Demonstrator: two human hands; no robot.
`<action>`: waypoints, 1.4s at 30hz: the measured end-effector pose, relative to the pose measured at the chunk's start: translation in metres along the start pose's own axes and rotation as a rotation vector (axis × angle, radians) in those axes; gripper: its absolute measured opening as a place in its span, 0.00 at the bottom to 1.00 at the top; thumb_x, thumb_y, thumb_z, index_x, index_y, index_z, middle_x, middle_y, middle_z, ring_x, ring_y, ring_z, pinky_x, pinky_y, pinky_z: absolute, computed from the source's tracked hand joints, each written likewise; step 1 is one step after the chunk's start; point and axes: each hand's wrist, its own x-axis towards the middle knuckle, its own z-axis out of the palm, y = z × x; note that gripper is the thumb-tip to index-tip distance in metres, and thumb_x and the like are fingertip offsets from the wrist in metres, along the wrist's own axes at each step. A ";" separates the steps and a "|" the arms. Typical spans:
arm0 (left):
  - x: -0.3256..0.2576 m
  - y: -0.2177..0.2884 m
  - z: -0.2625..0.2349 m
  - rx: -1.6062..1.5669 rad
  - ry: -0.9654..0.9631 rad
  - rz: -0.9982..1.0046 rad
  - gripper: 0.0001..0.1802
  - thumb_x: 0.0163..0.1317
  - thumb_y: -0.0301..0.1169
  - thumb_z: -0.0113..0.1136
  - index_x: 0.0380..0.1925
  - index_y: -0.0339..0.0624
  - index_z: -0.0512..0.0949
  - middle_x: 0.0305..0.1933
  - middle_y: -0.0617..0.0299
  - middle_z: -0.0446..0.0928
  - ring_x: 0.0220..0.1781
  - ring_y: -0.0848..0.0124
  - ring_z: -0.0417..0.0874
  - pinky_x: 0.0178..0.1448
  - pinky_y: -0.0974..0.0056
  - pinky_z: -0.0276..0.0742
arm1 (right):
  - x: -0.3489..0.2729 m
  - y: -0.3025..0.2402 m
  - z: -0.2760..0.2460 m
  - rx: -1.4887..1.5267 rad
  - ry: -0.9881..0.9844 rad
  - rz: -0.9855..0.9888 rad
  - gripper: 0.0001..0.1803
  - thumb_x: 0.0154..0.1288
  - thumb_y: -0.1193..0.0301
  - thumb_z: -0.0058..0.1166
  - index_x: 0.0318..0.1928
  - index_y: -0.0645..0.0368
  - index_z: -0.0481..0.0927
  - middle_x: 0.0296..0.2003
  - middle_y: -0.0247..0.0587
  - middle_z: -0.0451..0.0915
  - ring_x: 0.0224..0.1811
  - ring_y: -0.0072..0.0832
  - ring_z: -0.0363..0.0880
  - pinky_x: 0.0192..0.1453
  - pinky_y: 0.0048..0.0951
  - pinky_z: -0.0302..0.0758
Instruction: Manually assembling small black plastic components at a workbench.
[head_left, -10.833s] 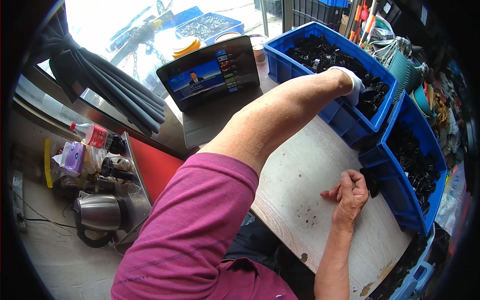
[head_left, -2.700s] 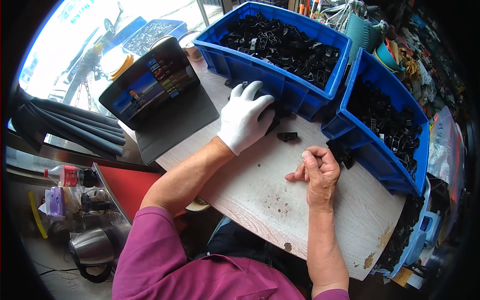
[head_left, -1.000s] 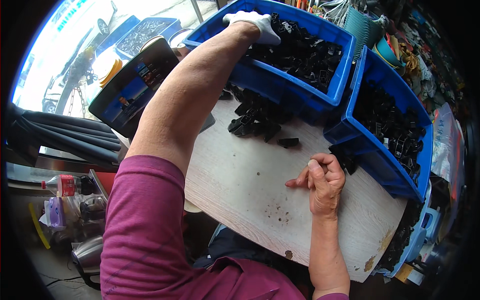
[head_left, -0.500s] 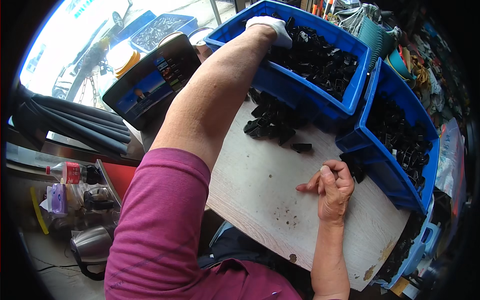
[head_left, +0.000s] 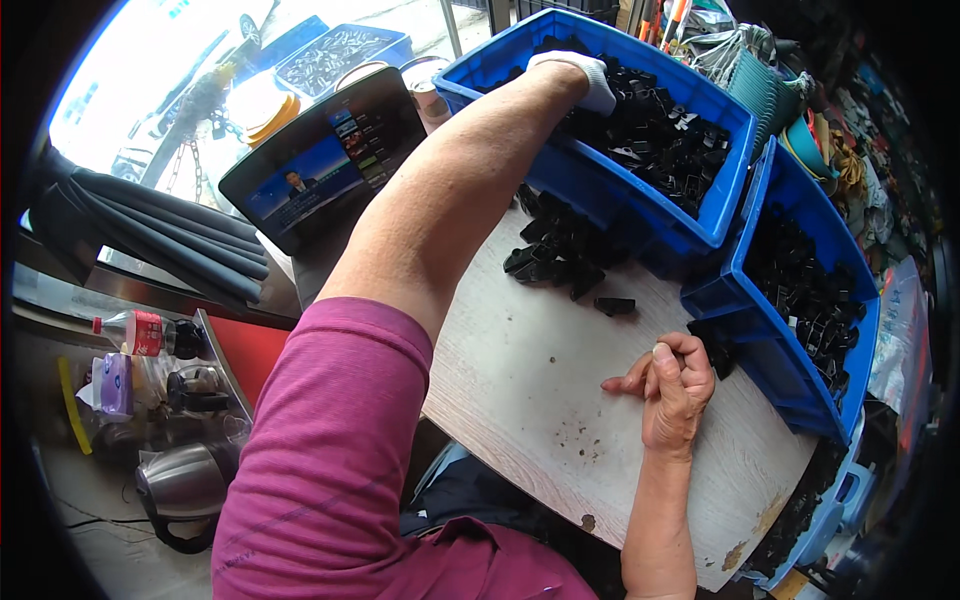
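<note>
A tablet point(head_left: 310, 170) stands tilted up with its screen lit, a pale can point(head_left: 428, 90) just beside it. At the window, a grey curtain point(head_left: 160, 238) is gathered to one side; beyond, a blue crate point(head_left: 398, 52) holds silvery pieces. Further down on the left, a red-labelled bottle point(head_left: 146, 333) lies on its side above a purple tissue pack point(head_left: 114, 388), near a red panel point(head_left: 245, 350). A steel kettle point(head_left: 187, 482) sits below them. Along the right, a green ridged stack point(head_left: 757, 95) stands near a teal bowl point(head_left: 803, 146), with a clear plastic bag point(head_left: 900, 335) lower down.
</note>
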 end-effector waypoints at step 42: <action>0.006 -0.014 -0.007 -0.471 0.419 0.255 0.29 0.46 0.43 0.72 0.52 0.52 0.86 0.47 0.58 0.88 0.48 0.64 0.88 0.55 0.62 0.83 | 0.001 0.001 -0.004 0.069 -0.035 0.020 0.08 0.72 0.71 0.59 0.45 0.62 0.80 0.23 0.33 0.79 0.24 0.16 0.78 0.34 0.35 0.91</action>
